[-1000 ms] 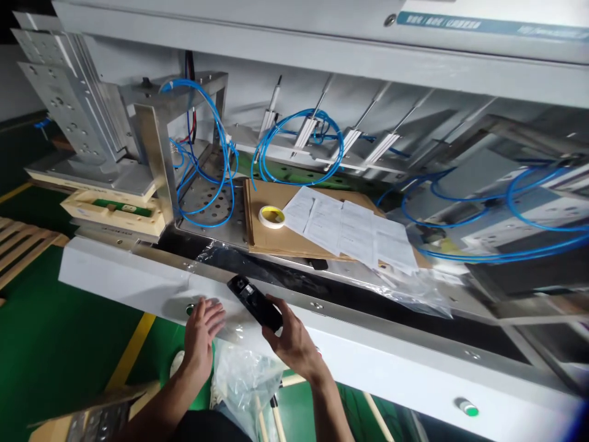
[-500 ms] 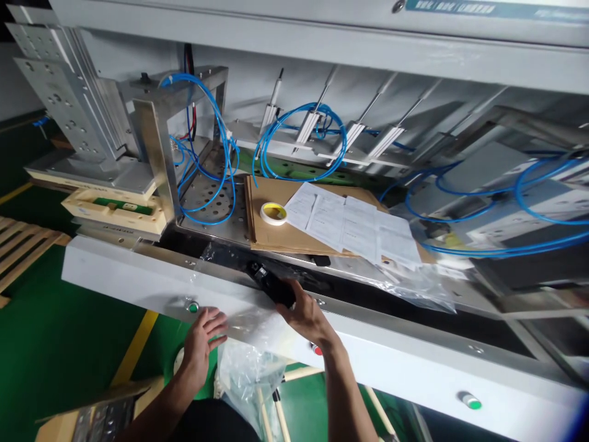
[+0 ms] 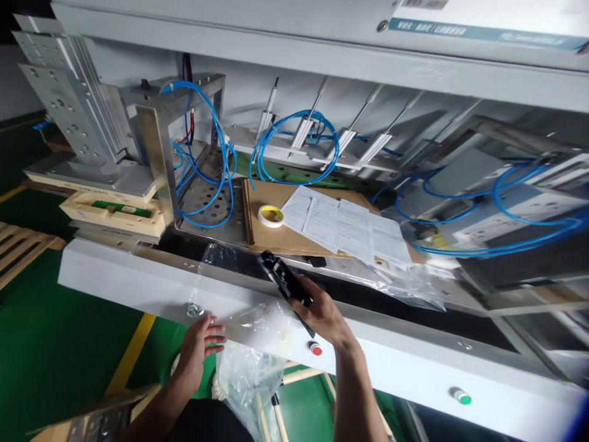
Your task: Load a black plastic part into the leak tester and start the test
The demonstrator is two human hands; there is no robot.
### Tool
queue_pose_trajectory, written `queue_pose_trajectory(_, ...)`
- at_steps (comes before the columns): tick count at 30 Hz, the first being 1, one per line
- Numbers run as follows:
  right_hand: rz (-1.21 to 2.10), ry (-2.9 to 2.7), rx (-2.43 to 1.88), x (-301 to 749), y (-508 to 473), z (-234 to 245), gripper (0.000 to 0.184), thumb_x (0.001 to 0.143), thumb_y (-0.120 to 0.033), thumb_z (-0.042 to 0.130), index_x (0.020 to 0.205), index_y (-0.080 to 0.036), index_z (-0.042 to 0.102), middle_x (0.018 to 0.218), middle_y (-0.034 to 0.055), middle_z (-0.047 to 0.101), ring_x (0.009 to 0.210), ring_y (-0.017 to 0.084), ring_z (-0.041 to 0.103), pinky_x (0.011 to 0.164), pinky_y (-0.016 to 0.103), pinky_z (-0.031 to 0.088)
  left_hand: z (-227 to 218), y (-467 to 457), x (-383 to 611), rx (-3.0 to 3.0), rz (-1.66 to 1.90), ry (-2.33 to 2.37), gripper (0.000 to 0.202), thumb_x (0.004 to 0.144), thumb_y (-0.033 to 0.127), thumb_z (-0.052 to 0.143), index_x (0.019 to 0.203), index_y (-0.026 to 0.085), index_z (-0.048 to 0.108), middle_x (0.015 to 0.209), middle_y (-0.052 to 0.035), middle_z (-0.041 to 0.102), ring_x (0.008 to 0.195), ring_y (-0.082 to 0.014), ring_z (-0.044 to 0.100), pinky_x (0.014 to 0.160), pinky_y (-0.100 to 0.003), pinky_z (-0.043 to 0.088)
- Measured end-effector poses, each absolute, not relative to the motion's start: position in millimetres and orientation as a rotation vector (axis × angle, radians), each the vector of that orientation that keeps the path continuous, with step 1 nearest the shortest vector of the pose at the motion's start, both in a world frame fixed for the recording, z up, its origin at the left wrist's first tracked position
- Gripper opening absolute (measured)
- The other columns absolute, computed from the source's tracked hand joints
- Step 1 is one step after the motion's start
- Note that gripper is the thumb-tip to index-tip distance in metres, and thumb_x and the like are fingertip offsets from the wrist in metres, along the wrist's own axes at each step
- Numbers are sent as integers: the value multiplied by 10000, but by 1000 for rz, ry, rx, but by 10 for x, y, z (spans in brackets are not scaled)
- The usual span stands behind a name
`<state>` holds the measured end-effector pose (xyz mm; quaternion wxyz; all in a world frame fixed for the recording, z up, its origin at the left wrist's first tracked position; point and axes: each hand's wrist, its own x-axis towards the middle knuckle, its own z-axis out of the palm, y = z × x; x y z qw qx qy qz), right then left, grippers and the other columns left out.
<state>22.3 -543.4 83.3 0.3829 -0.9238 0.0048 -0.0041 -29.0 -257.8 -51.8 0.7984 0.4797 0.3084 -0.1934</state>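
My right hand [image 3: 324, 314] is closed around a long black device [image 3: 284, 279], held tilted above the machine's white front rail [image 3: 115, 279]. My left hand [image 3: 199, 348] lies with its fingers spread against the rail's lower edge, touching a clear plastic bag [image 3: 251, 362] that hangs down from the rail. Just above the left hand sits a small round green button [image 3: 192, 309]. A red button [image 3: 315, 349] shows below my right wrist.
A brown cardboard sheet [image 3: 262, 227] on the machine bed carries a roll of yellow tape [image 3: 270, 216] and printed papers [image 3: 345, 227]. Blue air hoses [image 3: 294, 147] loop behind them. More clear plastic [image 3: 405, 285] lies to the right. Another green button [image 3: 459, 397] is further right on the rail.
My right hand has carried the black device up and to the right, from over the rail toward the cardboard. My left hand has slid slightly down along the rail's edge.
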Motion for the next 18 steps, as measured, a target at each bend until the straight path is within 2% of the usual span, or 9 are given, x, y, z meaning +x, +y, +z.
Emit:
queue_pose_trajectory(2,-62,100,-2312,184,-5477,882,610,817,-426,649,1356,-142,676,1138,116,790,1014,307,738,902,407,604,-495,-2605,-279,999,-389,676,670,821,667,760,1183,111,664,1040,-180,784,782,-243,766,706,-337,609)
queue_pose_trajectory(4,-145,169,-2210,105,-5519,947,585,819,-444,682,1330,-160,688,1139,118,792,1061,331,734,934,424,598,-460,-2620,-276,973,-374,675,647,816,646,776,1172,117,666,1016,-172,786,766,-241,766,692,-329,607)
queue_pose_trajectory(7,-204,166,-1939,-55,-5516,1023,553,842,-464,675,1331,-206,668,1262,148,765,1175,367,722,1044,508,571,-419,-2623,-296,953,-380,640,602,854,609,778,1205,136,651,1042,-169,785,793,-233,772,703,-316,610)
queue_pose_trajectory(10,-167,136,-1711,-200,-5410,1020,624,860,-506,594,1426,-242,576,1393,180,706,1240,397,709,1082,606,550,-440,-2605,-359,948,-430,648,575,877,566,786,1246,161,612,1100,-172,777,849,-237,777,718,-320,619)
queue_pose_trajectory(14,-76,168,-1521,-285,-5146,864,765,796,-667,629,1442,-270,530,1397,187,695,1292,439,676,1152,652,498,-451,-2521,-498,1085,-632,629,610,795,690,792,1032,149,644,934,-174,758,762,-280,748,598,-342,594)
queue_pose_trajectory(16,-8,112,-1435,-282,-4954,717,785,762,-704,692,1412,-288,554,1355,181,710,1312,455,660,1186,659,465,-328,-2449,-553,1217,-584,429,626,740,710,816,992,151,692,980,-197,758,856,-328,752,664,-389,621)
queue_pose_trajectory(18,66,-28,-1375,-254,-4721,538,706,806,-662,709,1401,-312,563,1342,171,716,1335,457,645,1180,685,461,-87,-2358,-553,1348,-423,170,618,723,605,872,1164,189,748,1216,-202,744,1100,-389,726,881,-461,635)
